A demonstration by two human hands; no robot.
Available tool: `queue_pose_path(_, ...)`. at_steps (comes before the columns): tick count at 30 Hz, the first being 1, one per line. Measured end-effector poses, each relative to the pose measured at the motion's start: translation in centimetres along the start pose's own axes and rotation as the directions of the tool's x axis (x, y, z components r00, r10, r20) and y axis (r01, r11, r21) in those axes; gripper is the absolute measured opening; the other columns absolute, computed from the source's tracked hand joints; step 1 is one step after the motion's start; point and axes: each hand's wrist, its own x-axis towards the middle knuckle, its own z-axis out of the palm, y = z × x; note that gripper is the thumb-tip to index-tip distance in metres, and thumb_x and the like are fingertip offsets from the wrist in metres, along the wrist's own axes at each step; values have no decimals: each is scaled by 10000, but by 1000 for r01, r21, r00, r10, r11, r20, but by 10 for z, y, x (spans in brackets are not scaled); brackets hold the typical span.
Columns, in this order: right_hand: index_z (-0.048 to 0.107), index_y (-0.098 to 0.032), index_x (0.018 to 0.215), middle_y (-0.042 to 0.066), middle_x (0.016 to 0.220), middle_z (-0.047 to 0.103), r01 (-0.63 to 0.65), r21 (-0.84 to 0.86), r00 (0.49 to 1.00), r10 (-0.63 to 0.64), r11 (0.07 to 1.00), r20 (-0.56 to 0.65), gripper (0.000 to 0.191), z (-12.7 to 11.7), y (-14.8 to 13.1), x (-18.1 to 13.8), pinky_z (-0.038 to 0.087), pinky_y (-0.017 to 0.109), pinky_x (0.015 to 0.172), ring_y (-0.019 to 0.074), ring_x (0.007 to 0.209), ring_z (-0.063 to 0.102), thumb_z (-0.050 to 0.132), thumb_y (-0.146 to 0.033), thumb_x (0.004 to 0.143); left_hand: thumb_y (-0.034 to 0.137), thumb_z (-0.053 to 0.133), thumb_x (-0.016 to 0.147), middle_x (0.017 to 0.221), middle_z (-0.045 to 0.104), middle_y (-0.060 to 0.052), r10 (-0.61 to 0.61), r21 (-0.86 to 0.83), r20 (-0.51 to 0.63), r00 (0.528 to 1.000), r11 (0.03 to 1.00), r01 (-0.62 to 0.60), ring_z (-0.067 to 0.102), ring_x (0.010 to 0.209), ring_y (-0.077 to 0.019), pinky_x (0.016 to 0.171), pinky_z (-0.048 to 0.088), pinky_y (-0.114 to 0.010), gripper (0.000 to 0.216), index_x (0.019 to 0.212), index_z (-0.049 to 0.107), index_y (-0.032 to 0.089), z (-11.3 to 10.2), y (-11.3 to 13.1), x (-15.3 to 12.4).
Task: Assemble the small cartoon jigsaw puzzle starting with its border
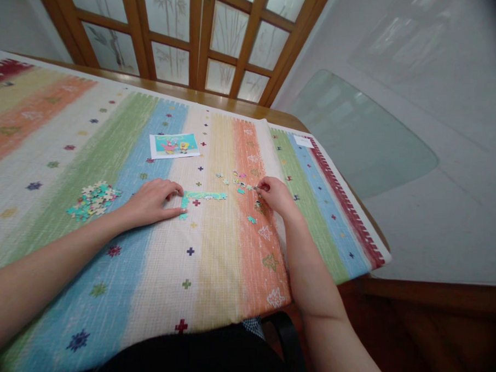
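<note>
My left hand [154,202] rests on the striped tablecloth [107,159], fingers curled and pressed against the left end of a joined strip of teal puzzle pieces [205,196]. My right hand [273,195] is closed in a pinch on a small puzzle piece at the edge of a scatter of loose pieces [237,181]. A single teal piece [251,219] lies just below that hand. A pile of loose teal and white pieces [93,199] lies left of my left wrist.
A cartoon reference picture [174,145] lies farther back on the cloth. A small white card [303,141] sits near the cloth's right edge. Wooden glass-paned doors [192,40] stand behind the table. The table's right edge drops to a pale floor with a glass panel [361,142].
</note>
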Motion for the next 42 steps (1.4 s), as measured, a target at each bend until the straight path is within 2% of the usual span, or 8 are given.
queue_pose_path(5, 655, -193, 866, 27, 801, 678, -20, 261, 1000, 22, 965, -6, 72, -9, -21, -5, 450, 303, 731, 173, 754, 607, 635, -223, 805, 681, 645, 851, 945, 647, -61, -4, -7, -6, 1000, 1000, 4, 603, 913, -276, 824, 415, -371, 517, 1106, 643, 230, 0, 0, 0)
queue_pose_path(9, 690, -185, 966, 47, 868, 703, 47, 533, 986, -126, 845, 112, 192, -13, -56, -16, 470, 302, 717, 176, 794, 642, 648, -299, 817, 658, 660, 854, 968, 649, -65, -12, -12, 6, 1000, 1000, 13, 599, 933, -278, 830, 413, -375, 505, 1119, 644, 228, 0, 1, 0)
queue_pose_path(12, 711, -193, 985, 42, 873, 711, 52, 595, 950, -223, 802, 218, 194, -5, -84, -26, 470, 300, 721, 172, 808, 649, 661, -267, 812, 615, 677, 856, 987, 653, -68, -24, -9, 7, 1000, 1000, 24, 594, 950, -278, 837, 407, -373, 478, 1129, 644, 224, -1, 4, -1)
queue_pose_path(16, 718, -209, 945, 11, 814, 690, 19, 625, 893, -294, 780, 340, 129, 15, -111, -39, 462, 284, 693, 148, 746, 610, 653, -212, 834, 611, 677, 853, 990, 654, -71, -28, -22, 5, 1000, 999, 28, 590, 961, -279, 852, 406, -373, 477, 1116, 645, 214, -3, 7, 0)
queue_pose_path(19, 720, -217, 936, 1, 813, 672, 32, 635, 863, -342, 772, 372, 91, 28, -126, -46, 456, 280, 684, 146, 740, 586, 683, -225, 854, 617, 675, 850, 987, 656, -65, -28, -31, 8, 1000, 999, 28, 590, 974, -281, 862, 402, -373, 476, 1114, 643, 222, -4, 7, 0)
queue_pose_path(24, 735, -231, 971, 20, 882, 680, 121, 556, 898, -330, 822, 293, 125, 39, -144, -55, 461, 300, 723, 154, 764, 578, 661, -173, 889, 613, 676, 850, 969, 658, -57, -22, -30, -8, 1000, 999, 22, 591, 973, -284, 854, 394, -373, 470, 1113, 643, 226, -3, 7, 0)
queue_pose_path(28, 731, -233, 1037, 29, 899, 679, 136, 561, 906, -331, 817, 263, 171, 46, -152, -59, 471, 313, 747, 165, 780, 586, 652, -162, 904, 580, 672, 868, 985, 663, -59, -4, -25, -10, 1000, 1000, 4, 592, 971, -279, 857, 390, -371, 448, 1124, 641, 213, -2, 7, -1)
queue_pose_path(42, 743, -256, 1155, 39, 935, 692, 175, 522, 912, -337, 835, 234, 317, 58, -153, -62, 492, 334, 811, 177, 848, 616, 671, -113, 882, 545, 663, 871, 977, 656, -55, -8, -15, -17, 1000, 1000, 8, 583, 965, -274, 854, 398, -369, 418, 1120, 639, 210, -2, 8, -1)
